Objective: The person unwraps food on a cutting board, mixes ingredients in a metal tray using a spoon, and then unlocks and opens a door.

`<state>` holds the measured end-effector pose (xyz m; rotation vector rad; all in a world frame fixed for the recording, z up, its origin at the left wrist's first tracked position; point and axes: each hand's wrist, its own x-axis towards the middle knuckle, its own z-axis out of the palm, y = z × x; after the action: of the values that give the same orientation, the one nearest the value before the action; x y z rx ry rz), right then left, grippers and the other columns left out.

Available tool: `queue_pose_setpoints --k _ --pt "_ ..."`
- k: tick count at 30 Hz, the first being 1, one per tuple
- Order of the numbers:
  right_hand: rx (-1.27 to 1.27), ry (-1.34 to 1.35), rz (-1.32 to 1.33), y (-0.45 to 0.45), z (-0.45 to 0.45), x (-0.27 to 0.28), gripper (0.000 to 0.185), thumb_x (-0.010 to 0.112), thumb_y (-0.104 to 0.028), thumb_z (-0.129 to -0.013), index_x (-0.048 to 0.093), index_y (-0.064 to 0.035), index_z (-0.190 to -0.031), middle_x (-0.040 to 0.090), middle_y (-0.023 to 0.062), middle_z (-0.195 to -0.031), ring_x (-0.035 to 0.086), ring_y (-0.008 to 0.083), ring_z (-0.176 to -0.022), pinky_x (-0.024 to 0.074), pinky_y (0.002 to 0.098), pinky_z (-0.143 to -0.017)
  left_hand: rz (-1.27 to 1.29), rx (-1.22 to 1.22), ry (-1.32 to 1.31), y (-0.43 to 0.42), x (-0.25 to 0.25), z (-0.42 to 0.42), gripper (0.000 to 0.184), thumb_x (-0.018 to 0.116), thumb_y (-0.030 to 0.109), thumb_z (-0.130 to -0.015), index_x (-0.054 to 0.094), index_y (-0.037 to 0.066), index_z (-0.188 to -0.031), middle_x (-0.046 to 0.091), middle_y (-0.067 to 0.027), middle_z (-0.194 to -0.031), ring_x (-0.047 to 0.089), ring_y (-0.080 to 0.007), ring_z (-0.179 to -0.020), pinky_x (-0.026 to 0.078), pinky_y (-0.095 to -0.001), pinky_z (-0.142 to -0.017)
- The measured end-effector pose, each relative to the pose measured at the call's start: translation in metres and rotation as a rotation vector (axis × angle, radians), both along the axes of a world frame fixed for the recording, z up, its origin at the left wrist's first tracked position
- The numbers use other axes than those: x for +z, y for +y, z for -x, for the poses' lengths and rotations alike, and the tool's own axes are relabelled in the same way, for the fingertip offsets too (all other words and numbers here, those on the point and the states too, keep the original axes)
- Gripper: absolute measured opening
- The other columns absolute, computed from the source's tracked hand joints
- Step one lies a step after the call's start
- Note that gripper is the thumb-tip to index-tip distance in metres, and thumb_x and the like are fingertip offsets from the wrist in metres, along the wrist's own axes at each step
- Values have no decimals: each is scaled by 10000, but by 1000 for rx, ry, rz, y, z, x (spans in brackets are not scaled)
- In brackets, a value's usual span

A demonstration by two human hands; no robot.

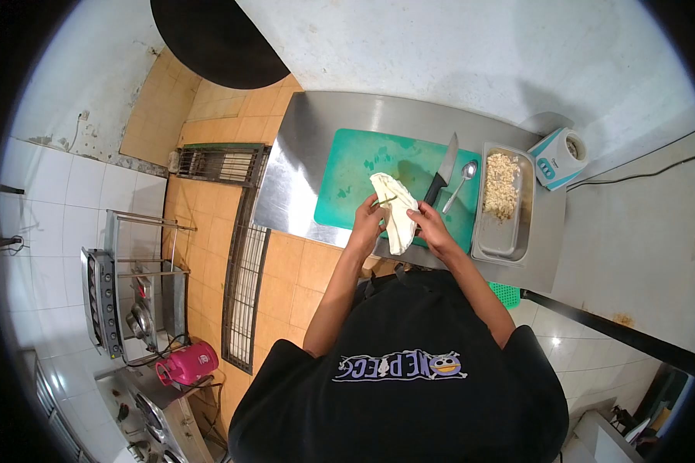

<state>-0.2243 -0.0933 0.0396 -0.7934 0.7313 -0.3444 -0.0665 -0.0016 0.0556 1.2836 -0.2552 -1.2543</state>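
1. Two grips on one piece: your left grip and right grip hold the folded cream cloth between them, probably so that neither side flops loose.
2. Look at the left: thumb and fingertips are pinching the cloth's edge, right beside a thin green strip. Whether the strip is pinched too, you can't tell from here.
3. Over to the right: your thumb lies along the opposite edge, fingers tucked behind and partly hidden, pinching the cloth from that side, likely to keep it steady.
4. Below both grips, there's the green cutting board, and the cloth sits above its near edge, close to your body, where your elbows can bend easily.
5. Just beyond the right grip lies the knife, handle towards you, blade pointing away: a sensible, safer way to park it.
6. Right of it, the spoon lies bowl outward, handle near that grip, handy to reach.
7. Further right of the right grip, the steel tray keeps the pale crumbs contained, off the table.
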Motion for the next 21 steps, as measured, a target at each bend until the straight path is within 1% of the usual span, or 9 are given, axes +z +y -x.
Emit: queue_pose_setpoints --k 2,3,5,8,11,14,16,20,21 --pt "56 78 194 -1 1 0 346 603 -167 -999 531 -9 -1298 639 68 -1148 632 129 -1028 516 292 -857 -7 16 8 1 -1 0 519 496 -2 -915 434 -5 -1430 635 -123 -1239 650 -211 -1071 550 -373 -889" --pt "56 78 194 -1 1 -6 346 603 -167 -999 531 -9 -1298 639 68 -1148 632 129 -1028 516 292 -857 -10 -9 -6 1 0 1 523 501 -2 -915 431 -7 -1433 639 -126 -1231 650 -211 -1071 553 -364 -879" --pt "43 95 430 1 -1 -17 360 636 -141 -977 526 4 -1289 647 66 -1127 618 114 -1003 502 285 -854 -14 -33 -18 1 2 3 528 507 -2 -915 427 -10 -1437 644 -129 -1223 649 -210 -1071 555 -356 -870" --pt "15 19 546 7 -3 -5 351 657 -121 -968 534 8 -1270 652 59 -1106 609 107 -981 496 285 -850 -13 -36 -47 -1 -1 10 517 549 16 -924 432 -19 -1426 657 -129 -1195 656 -204 -1054 557 -341 -853" --pt "26 63 645 8 -2 -10 343 672 -121 -964 546 2 -1258 649 55 -1102 605 111 -978 492 288 -851 25 -58 -102 -2 -8 14 502 593 45 -940 441 -23 -1413 668 -126 -1169 668 -197 -1022 559 -339 -843" --pt "41 18 555 7 0 4 315 656 -160 -983 559 -19 -1247 647 31 -1090 607 91 -962 493 271 -825 72 -22 -97 -2 -11 16 446 629 24 -940 498 -40 -1362 679 -122 -1128 664 -176 -986 542 -303 -825" --pt "33 19 490 5 2 5 326 650 -188 -987 565 -8 -1245 657 37 -1071 613 97 -934 499 276 -788 73 -44 -113 -2 -11 14 427 592 59 -965 491 -22 -1372 673 -121 -1162 682 -194 -988 569 -349 -817" --pt "22 59 224 0 5 -7 321 616 -242 -1008 583 -17 -1234 663 21 -1030 611 79 -878 490 253 -695 63 -56 -112 -1 -4 14 372 539 82 -997 514 -27 -1351 675 -124 -1158 684 -192 -985 574 -355 -826" --pt "21 59 223 0 5 -4 321 616 -242 -1008 583 -17 -1234 663 21 -1030 611 79 -878 490 253 -695 61 -45 -84 0 -4 14 362 507 92 -1011 517 -29 -1352 673 -128 -1169 685 -193 -992 572 -356 -846"
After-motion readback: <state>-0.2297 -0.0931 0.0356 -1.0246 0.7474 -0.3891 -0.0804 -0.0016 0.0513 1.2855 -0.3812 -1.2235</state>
